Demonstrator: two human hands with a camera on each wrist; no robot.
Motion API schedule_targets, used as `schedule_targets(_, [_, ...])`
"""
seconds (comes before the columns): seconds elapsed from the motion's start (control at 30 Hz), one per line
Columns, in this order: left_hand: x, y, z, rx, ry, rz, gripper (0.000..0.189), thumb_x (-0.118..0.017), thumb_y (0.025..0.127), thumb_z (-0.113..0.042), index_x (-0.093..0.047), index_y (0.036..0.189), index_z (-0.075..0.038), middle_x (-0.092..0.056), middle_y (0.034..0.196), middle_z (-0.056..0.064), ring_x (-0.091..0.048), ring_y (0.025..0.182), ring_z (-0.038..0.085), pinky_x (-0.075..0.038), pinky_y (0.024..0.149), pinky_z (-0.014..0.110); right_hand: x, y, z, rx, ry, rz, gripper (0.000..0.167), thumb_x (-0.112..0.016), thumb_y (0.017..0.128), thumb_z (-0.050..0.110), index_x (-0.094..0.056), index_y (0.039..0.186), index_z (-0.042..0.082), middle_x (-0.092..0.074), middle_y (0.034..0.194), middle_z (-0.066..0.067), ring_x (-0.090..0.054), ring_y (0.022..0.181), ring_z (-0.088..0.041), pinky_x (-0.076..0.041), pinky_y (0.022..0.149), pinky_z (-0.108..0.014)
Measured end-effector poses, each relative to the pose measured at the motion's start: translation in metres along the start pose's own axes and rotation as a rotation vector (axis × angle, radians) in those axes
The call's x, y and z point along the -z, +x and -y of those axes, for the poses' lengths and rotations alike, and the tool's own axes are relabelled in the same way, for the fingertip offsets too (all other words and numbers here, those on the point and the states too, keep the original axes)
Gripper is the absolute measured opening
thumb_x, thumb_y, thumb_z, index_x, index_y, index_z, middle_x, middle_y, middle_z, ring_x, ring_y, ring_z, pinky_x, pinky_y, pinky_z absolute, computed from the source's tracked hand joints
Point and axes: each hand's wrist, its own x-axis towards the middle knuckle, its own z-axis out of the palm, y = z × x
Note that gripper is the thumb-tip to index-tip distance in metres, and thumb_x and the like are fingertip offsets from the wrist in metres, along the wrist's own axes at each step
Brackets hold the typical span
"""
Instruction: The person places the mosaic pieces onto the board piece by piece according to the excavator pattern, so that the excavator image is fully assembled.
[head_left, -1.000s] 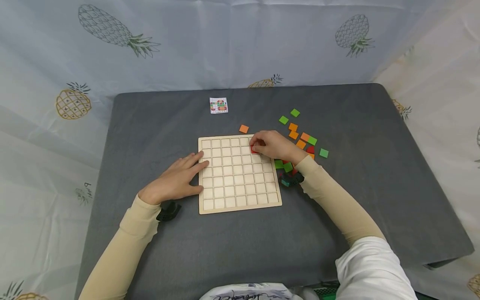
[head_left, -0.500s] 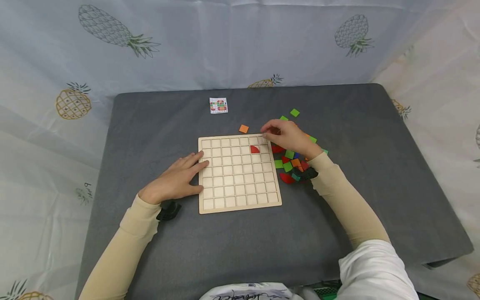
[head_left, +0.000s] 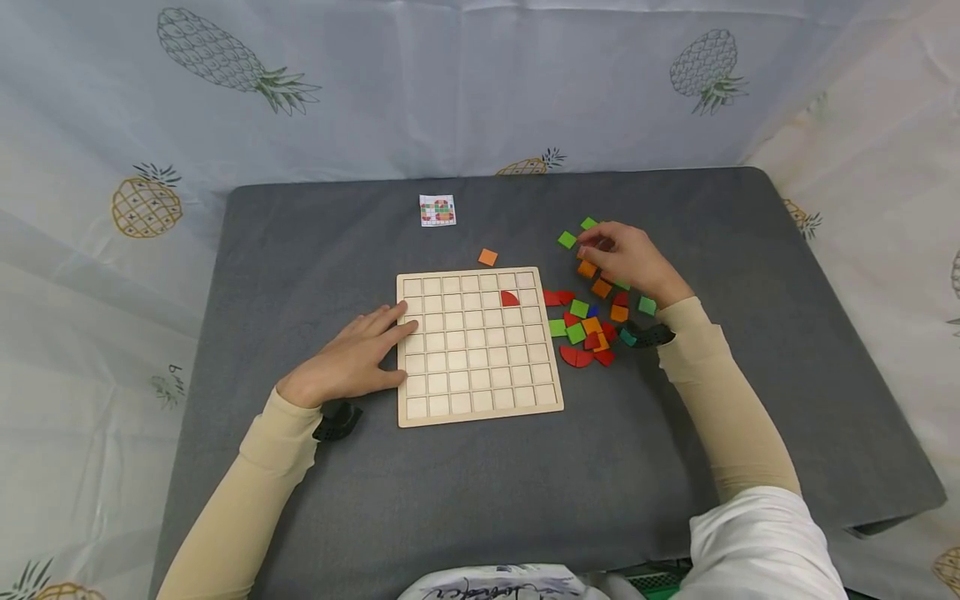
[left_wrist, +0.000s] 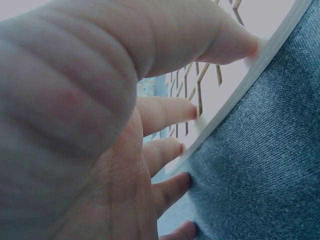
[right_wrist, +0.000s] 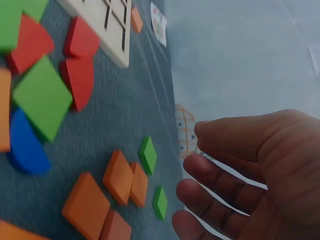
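A pale wooden grid board (head_left: pixel 467 342) lies on the table. In one of its upper right cells sits a red quarter-circle piece (head_left: pixel 509 298). My left hand (head_left: pixel 351 360) rests on the board's left edge with its fingers spread, and the left wrist view shows the thumb (left_wrist: pixel 235 47) touching the border. Beyond the board's upper right corner, my right hand (head_left: pixel 630 257) hovers over orange squares (head_left: pixel 587 268), beside a green square (head_left: pixel 567 240). No piece shows between its loosely bent fingers in the right wrist view. The hand hides part of the scattered pieces.
Red, green, orange and blue pieces (right_wrist: pixel 25 145) lie loose along the board's right side. A lone orange square (head_left: pixel 487 257) is above the board's top edge. Farther back lies a small pattern card (head_left: pixel 437 211). A pineapple-printed curtain (head_left: pixel 420 92) hangs behind the table (head_left: pixel 322 242).
My right hand has let go of the red quarter-circle, leaving it in a cell, and has moved right and back over the loose pieces. The left hand has stayed in place.
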Motion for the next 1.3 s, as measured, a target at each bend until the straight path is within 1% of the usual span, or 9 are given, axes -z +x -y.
schedule_targets(0.1, [0.000, 0.000, 0.000, 0.000, 0.002, -0.004, 0.075, -0.068, 0.095, -0.024, -0.033, 0.159, -0.010, -0.012, 0.171, 0.015, -0.011, 0.158, 0.041, -0.011, 0.126, 0.062, 0.005, 0.002, -0.005, -0.040, -0.001, 0.001, 0.037, -0.056, 0.105, 0.028, -0.060, 0.137, 0.008, -0.059, 0.127, -0.016, -0.062, 0.101, -0.032, -0.058, 0.085, -0.045])
schedule_targets(0.23, [-0.001, -0.001, 0.000, 0.003, 0.001, -0.004, 0.075, -0.068, 0.095, -0.024, -0.033, 0.159, -0.010, -0.012, 0.171, 0.015, -0.010, 0.158, 0.041, -0.010, 0.126, 0.062, 0.006, 0.005, -0.009, -0.076, -0.011, 0.004, 0.040, -0.054, 0.106, 0.028, -0.058, 0.138, 0.006, -0.054, 0.136, -0.017, -0.058, 0.109, -0.033, -0.053, 0.093, -0.051])
schedule_targets(0.47, [-0.002, 0.000, 0.000, 0.008, -0.002, 0.000, 0.075, -0.067, 0.095, -0.025, -0.033, 0.160, -0.010, -0.011, 0.172, 0.014, -0.009, 0.158, 0.041, -0.010, 0.126, 0.062, -0.002, 0.015, -0.017, -0.085, -0.070, 0.032, 0.047, -0.054, 0.105, 0.032, -0.056, 0.142, 0.002, -0.052, 0.138, -0.022, -0.057, 0.113, -0.038, -0.052, 0.098, -0.054])
schedule_targets(0.6, [-0.002, 0.001, 0.000, 0.010, -0.002, 0.002, 0.075, -0.068, 0.095, -0.025, -0.032, 0.160, -0.010, -0.011, 0.172, 0.014, -0.009, 0.158, 0.040, -0.010, 0.126, 0.062, -0.006, 0.019, -0.019, -0.076, -0.125, 0.054, 0.048, -0.054, 0.105, 0.033, -0.057, 0.142, 0.002, -0.052, 0.138, -0.022, -0.056, 0.116, -0.038, -0.051, 0.099, -0.056])
schedule_targets(0.73, [-0.002, 0.001, 0.000, 0.012, -0.004, 0.003, 0.076, -0.068, 0.094, -0.025, -0.032, 0.160, -0.010, -0.011, 0.172, 0.014, -0.009, 0.158, 0.040, -0.009, 0.126, 0.063, -0.009, 0.020, -0.018, -0.061, -0.199, 0.063, 0.046, -0.055, 0.105, 0.029, -0.057, 0.142, 0.001, -0.051, 0.137, -0.023, -0.056, 0.116, -0.039, -0.050, 0.099, -0.056])
schedule_targets(0.93, [0.000, 0.001, -0.001, 0.013, -0.011, 0.004, 0.076, -0.068, 0.095, -0.024, -0.032, 0.160, -0.010, -0.010, 0.172, 0.014, -0.009, 0.158, 0.041, -0.009, 0.126, 0.063, -0.014, 0.020, -0.017, -0.075, -0.271, 0.028, 0.046, -0.056, 0.104, 0.028, -0.056, 0.142, 0.002, -0.050, 0.134, -0.023, -0.055, 0.110, -0.039, -0.051, 0.093, -0.056])
schedule_targets(1.0, [0.000, 0.001, -0.001, 0.012, -0.014, 0.005, 0.076, -0.068, 0.095, -0.024, -0.032, 0.160, -0.010, -0.010, 0.172, 0.014, -0.008, 0.158, 0.041, -0.009, 0.126, 0.063, -0.016, 0.020, -0.017, -0.084, -0.270, 0.016, 0.046, -0.057, 0.104, 0.028, -0.056, 0.142, 0.003, -0.050, 0.132, -0.023, -0.055, 0.107, -0.037, -0.051, 0.090, -0.055])
schedule_targets(1.1, [0.000, 0.001, -0.002, 0.015, -0.013, 0.008, 0.077, -0.068, 0.094, -0.024, -0.032, 0.160, -0.010, -0.010, 0.172, 0.014, -0.008, 0.158, 0.041, -0.009, 0.126, 0.063, -0.017, 0.018, -0.016, -0.091, -0.268, 0.003, 0.045, -0.057, 0.104, 0.028, -0.057, 0.142, 0.005, -0.051, 0.130, -0.022, -0.054, 0.105, -0.037, -0.051, 0.087, -0.054])
schedule_targets(1.3, [0.000, 0.001, -0.002, 0.018, -0.014, 0.009, 0.077, -0.069, 0.094, -0.024, -0.032, 0.160, -0.009, -0.011, 0.172, 0.015, -0.008, 0.158, 0.041, -0.009, 0.126, 0.063, -0.019, 0.016, -0.015, -0.084, -0.255, -0.010, 0.043, -0.058, 0.103, 0.028, -0.058, 0.141, 0.006, -0.051, 0.130, -0.021, -0.053, 0.106, -0.036, -0.051, 0.087, -0.054])
